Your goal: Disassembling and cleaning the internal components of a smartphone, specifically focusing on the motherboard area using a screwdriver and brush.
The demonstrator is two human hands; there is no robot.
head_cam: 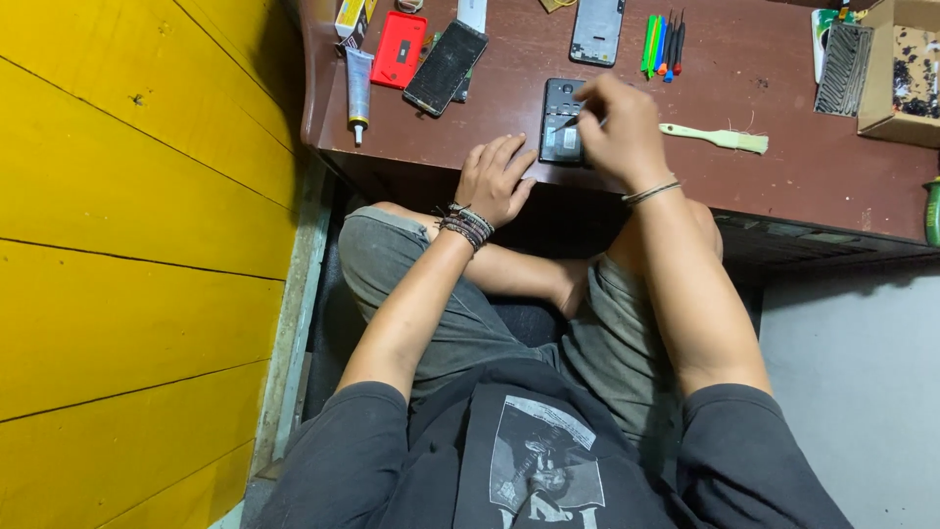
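Observation:
An opened black phone (559, 110) lies with its back off near the front edge of the brown desk (783, 176). My right hand (619, 129) hovers over it, fingers pinched around a thin tool whose tip touches the phone's inner parts. My left hand (494, 179) rests flat on the desk edge just left of the phone, fingers spread, holding nothing. Bead bracelets circle my left wrist and a thin band my right wrist.
Farther back lie a dark phone (446, 54), a red phone cover (399, 49), a glue tube (358, 88), a grey phone frame (598, 29), coloured pry tools (663, 43). A pale brush (715, 137) lies right; a cardboard box (901, 73) far right. Yellow wall (127, 245) at left.

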